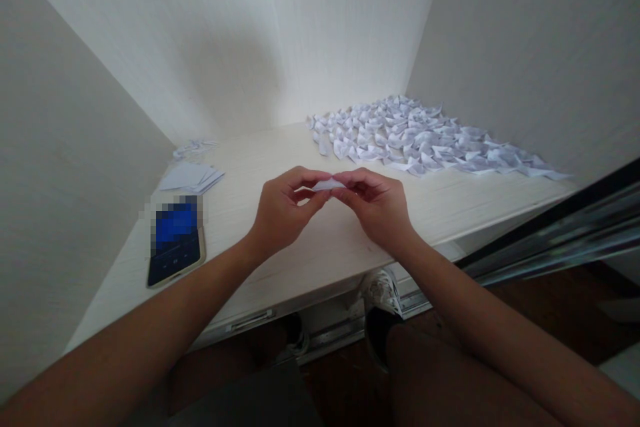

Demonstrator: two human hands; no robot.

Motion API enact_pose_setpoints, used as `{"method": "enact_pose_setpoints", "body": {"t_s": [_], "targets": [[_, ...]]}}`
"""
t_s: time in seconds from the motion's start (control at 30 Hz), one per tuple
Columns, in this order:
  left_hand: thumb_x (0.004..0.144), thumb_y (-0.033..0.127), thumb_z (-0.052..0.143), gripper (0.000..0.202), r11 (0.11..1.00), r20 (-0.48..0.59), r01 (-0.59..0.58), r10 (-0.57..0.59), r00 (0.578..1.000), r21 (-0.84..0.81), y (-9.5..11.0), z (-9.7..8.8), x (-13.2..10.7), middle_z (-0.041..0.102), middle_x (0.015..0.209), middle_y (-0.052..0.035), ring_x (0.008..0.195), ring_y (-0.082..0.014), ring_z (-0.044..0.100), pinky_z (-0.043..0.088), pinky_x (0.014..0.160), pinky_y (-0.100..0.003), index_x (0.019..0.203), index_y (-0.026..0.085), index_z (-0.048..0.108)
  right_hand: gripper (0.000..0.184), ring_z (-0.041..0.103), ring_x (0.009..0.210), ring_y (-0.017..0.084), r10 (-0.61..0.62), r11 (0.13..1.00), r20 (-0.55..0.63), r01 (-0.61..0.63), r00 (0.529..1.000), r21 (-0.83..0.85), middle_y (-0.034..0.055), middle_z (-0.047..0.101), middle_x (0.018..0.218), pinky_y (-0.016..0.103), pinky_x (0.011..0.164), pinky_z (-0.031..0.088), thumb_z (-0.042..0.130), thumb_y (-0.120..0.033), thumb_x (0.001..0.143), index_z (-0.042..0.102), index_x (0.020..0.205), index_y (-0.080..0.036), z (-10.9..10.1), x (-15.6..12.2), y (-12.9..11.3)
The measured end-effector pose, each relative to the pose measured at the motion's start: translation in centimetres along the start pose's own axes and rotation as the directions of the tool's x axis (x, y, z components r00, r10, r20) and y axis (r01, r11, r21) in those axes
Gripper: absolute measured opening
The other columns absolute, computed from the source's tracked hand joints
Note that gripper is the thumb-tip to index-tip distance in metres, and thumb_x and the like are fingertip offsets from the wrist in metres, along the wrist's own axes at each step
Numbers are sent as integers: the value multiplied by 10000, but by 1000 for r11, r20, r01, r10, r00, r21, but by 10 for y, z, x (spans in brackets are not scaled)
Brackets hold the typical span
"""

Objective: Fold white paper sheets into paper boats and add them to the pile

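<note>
Between my two hands, just above the white tabletop (320,240), is a small folded piece of white paper (327,184). My left hand (285,207) pinches its left side between thumb and fingers. On the other side, my right hand (375,203) grips it the same way, and the fingertips of both hands nearly meet at its middle. The fingers cover much of the paper, so its full shape is hidden. Many small folded white paper pieces (400,133) lie spread at the back right, beyond my right hand.
A stack of flat white paper sheets (187,177) lies at the left, with thin paper scraps (194,147) behind it. Closer in rests a phone (175,240) with its screen lit. Panels enclose the back and both sides. A dark-edged sliding door (550,227) stands at the right.
</note>
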State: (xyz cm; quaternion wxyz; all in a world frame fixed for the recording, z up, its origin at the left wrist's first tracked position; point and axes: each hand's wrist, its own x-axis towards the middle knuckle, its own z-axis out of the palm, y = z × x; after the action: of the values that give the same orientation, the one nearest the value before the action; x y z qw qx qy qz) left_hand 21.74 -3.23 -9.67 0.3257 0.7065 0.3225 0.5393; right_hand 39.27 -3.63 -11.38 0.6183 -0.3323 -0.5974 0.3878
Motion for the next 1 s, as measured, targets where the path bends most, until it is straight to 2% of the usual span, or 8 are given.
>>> {"method": "enact_pose_setpoints", "body": {"t_s": [0.13,0.23,0.4,0.67,0.83,1.0], "targets": [[869,237,795,171,972,28,-180,178,984,154,-1,-3,1,732,1085,-73,976,-170,716,659,766,-278,1037,215,775,93,667,786,155,-61,996,-8,61,998,-63,-2,744,845,361,770,541,801,-223,830,783,917,-250,-1,-1,2],[899,243,770,159,952,66,-229,220,973,202,-2,-4,1,756,1119,-87,1017,-184,725,652,800,-290,1054,205,766,47,662,803,162,-118,984,0,117,993,-138,5,741,868,362,766,528,777,-236,864,770,910,-247,-1,-2,1],[897,216,766,119,938,57,-243,237,970,245,-2,-5,1,771,976,-58,868,-142,717,625,775,-257,1012,185,762,51,626,798,156,-232,951,20,231,973,-206,-1,692,854,338,734,512,748,-198,888,747,893,-248,-1,-2,0],[896,220,770,84,919,65,-229,219,973,321,2,-7,3,780,866,-43,748,-114,710,603,710,-214,961,167,774,81,619,782,151,-303,879,52,301,951,-370,-8,689,844,315,708,488,730,-174,915,751,932,-251,-1,-2,-5],[881,234,788,89,918,61,-220,212,975,331,1,-8,4,803,868,-44,731,-112,729,597,693,-196,940,167,784,45,603,752,151,-299,869,47,292,953,-399,-6,682,821,310,674,463,727,-211,927,731,892,-239,-2,-1,-4],[855,221,807,77,937,33,-167,165,986,308,0,-8,4,807,828,-27,700,-108,735,592,679,-190,916,176,794,83,593,739,143,-276,879,47,272,960,-392,-11,660,801,303,667,452,726,-202,921,705,846,-229,-2,-1,-5]]}}
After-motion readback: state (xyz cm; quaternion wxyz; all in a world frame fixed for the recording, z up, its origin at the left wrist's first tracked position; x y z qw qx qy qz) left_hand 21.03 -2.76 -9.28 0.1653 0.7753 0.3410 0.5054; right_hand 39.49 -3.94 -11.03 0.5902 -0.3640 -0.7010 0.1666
